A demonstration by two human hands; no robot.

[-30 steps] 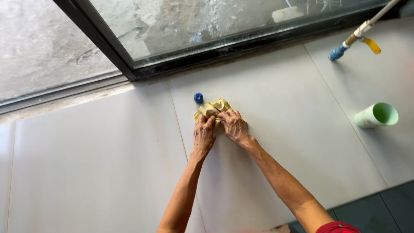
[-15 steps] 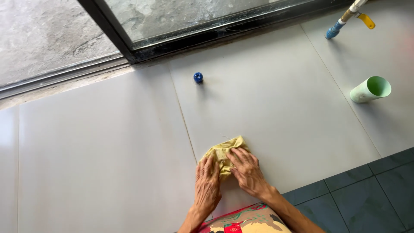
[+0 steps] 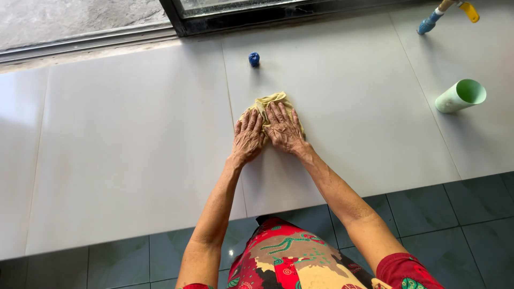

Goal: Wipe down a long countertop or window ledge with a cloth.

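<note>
Bright, even daylight fills the scene, seemingly from beyond the hands. The pale floor tiles [image 3: 134,139] carry soft sheen left of the hands. Short soft shadows fall toward the viewer. The picture is sharp, with mild bending at the edges.

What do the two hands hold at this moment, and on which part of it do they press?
Both the left hand and the right hand press flat on a yellow cloth, covering its near part; its far edge shows beyond the fingertips.
</note>
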